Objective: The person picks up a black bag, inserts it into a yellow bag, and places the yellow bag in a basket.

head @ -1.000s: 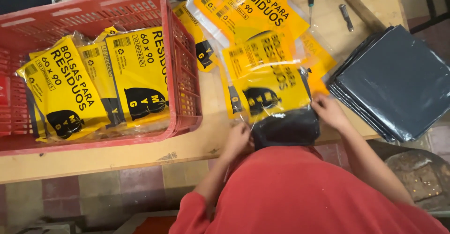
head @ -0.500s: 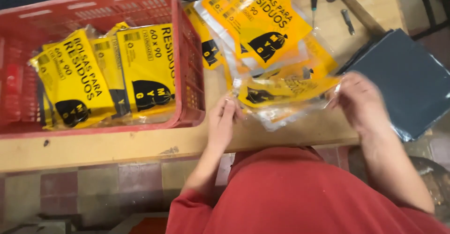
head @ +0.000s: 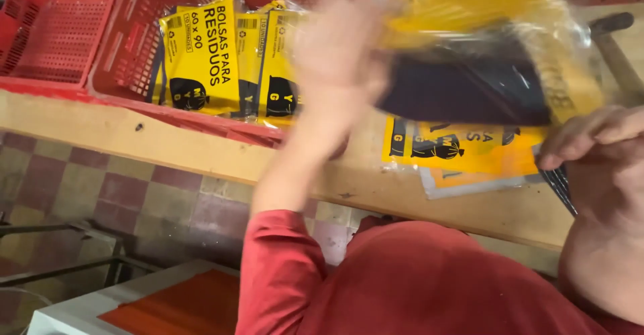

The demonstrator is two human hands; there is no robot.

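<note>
A long, pale wooden workbench (head: 201,148) with a worn front edge runs across the view above a checkered tile floor (head: 100,194). On it stands a red plastic lattice crate (head: 134,60) whose near wall sits just behind the bench's front edge, and a second red plastic crate (head: 47,33) stands touching it on the far side. Toward the other end, flat yellow-and-black printed plastic packets (head: 463,148) lie directly on the wood, stacked over a pale sheet (head: 469,186) that reaches close to the edge.
</note>
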